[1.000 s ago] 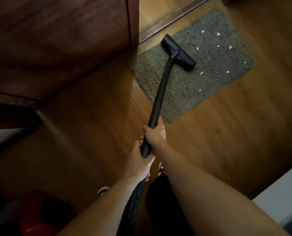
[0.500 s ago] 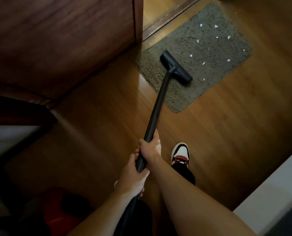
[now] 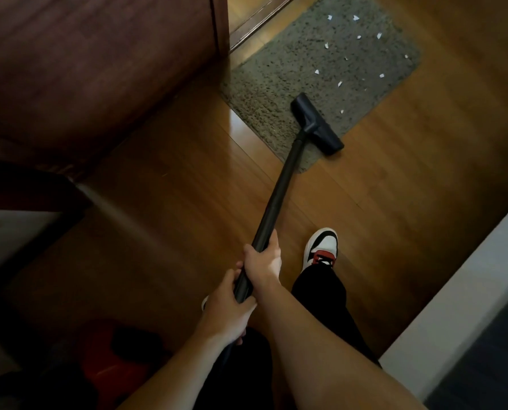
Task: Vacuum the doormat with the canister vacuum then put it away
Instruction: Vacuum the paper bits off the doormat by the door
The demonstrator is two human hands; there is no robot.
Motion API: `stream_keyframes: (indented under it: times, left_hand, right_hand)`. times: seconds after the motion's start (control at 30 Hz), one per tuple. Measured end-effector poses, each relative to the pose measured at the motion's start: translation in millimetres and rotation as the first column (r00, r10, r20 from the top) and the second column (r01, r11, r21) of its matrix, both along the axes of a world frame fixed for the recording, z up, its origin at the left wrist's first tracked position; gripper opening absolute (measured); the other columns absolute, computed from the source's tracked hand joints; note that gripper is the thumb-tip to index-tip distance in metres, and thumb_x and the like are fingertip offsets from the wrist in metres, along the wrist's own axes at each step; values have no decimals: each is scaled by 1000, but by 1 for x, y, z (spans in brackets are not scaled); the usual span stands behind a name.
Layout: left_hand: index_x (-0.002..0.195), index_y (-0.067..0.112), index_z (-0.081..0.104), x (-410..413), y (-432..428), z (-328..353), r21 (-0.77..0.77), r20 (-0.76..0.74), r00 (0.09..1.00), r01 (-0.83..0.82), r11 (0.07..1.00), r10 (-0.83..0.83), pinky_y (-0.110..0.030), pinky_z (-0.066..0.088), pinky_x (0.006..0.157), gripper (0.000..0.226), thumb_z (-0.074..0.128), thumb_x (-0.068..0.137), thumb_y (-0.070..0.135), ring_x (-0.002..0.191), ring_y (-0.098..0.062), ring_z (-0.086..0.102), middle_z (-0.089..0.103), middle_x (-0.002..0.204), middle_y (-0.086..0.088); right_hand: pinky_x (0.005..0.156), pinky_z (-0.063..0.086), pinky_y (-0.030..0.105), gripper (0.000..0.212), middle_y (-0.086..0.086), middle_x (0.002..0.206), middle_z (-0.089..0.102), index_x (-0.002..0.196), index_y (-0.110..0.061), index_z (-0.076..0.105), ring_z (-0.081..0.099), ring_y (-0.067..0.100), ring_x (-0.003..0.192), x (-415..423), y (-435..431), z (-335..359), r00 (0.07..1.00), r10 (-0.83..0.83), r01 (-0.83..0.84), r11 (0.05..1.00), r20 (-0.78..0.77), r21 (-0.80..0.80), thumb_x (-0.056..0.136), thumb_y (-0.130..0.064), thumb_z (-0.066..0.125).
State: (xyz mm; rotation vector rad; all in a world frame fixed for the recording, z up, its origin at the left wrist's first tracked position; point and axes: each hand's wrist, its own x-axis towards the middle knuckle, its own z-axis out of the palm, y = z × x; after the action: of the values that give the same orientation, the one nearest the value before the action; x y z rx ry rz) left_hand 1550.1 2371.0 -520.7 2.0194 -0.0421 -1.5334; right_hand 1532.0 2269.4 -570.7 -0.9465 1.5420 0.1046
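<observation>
Doormat [image 3: 276, 72] — nozzle [image 3: 317, 125] now back at near edge.

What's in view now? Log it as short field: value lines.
mat: on wood floor
scraps: white, scattered on mat's far part
nozzle: on mat's near edge, short of scraps
wand: black, slants back from nozzle toward person
right hand: grips wand
left hand: grips wand just behind right hand
shoe: on floor, right of wand
</observation>
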Motion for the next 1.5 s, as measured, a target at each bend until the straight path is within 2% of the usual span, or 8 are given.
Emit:
stream_keyframes:
  times: [0.27, 0.4, 0.57, 0.87, 1.1, 1.2, 1.3, 1.5]
  left_hand:
    - [105, 38, 49, 6, -33, -4, -14, -24, 1000, 2, 1000, -2, -34, 51, 43, 25, 64, 93, 22, 41, -21, 57, 64, 66, -9]
    - [109, 37, 51, 21, -67, -8, 5, 24, 997, 77, 997, -77, -42, 61, 60, 26, 65, 91, 26, 68, -30, 71, 71, 80, -8]
    - [112, 33, 49, 30, -118, -6, -22, 2, 997, 82, 996, -82, -30, 50, 44, 25, 62, 93, 22, 43, -19, 56, 67, 73, -10]
    - [111, 31, 48, 44, -210, -9, 1, -8, 995, 95, 995, -95, -29, 49, 43, 24, 64, 94, 25, 40, -17, 54, 66, 74, -9]
    - [102, 31, 48, 56, -269, -7, -8, -25, 997, 77, 997, -77, -30, 51, 42, 19, 62, 94, 21, 43, -18, 53, 61, 72, -9]
    - [100, 31, 49, 60, -281, -8, -1, -34, 997, 69, 998, -69, -31, 51, 43, 18, 63, 94, 20, 43, -18, 52, 61, 72, -8]
    - [103, 29, 50, 62, -285, -7, -3, -34, 997, 66, 998, -66, -30, 51, 41, 19, 63, 94, 20, 42, -16, 52, 61, 73, -9]
    - [112, 25, 50, 56, -263, -9, 11, -56, 998, 17, 1000, -16, -28, 48, 39, 24, 64, 94, 20, 40, -16, 52, 61, 73, -11]
  right_hand:
    - [50, 56, 29, 81, 8, 88, 66, 161, -36, 18, 64, 11, 47, 3, -33, -5, 1000, -14, 14, 1000, 4, 0, 96, -9, 59]
    - [49, 55, 28, 76, 4, 81, 63, 159, -32, 23, 64, 10, 46, 12, -68, -7, 999, -36, 36, 999, 24, -13, 97, -8, 58]
    - [49, 55, 29, 70, 6, 79, 63, 155, -31, 30, 63, 12, 47, 20, -117, -13, 996, -78, 78, 997, 38, -4, 95, -7, 58]
    - [61, 64, 44, 80, 8, 84, 65, 158, -37, 20, 66, 17, 52, 30, -207, -17, 996, -82, 82, 997, 26, -1, 94, -7, 58]
    - [59, 63, 41, 82, 10, 84, 65, 158, -41, 16, 65, 20, 53, 43, -267, -18, 996, -92, 91, 995, 15, 38, 96, -8, 59]
    - [57, 62, 40, 73, 10, 87, 64, 155, -34, 24, 65, 19, 51, 47, -280, -18, 997, -78, 77, 997, 18, 30, 96, -8, 59]
    - [54, 60, 36, 74, 11, 89, 64, 155, -34, 23, 65, 17, 49, 49, -284, -16, 998, -65, 65, 998, 14, 20, 96, -8, 59]
    - [59, 63, 42, 74, 13, 100, 63, 154, -37, 23, 65, 19, 50, 47, -262, -18, 999, -32, 32, 999, 3, 16, 95, -8, 60]
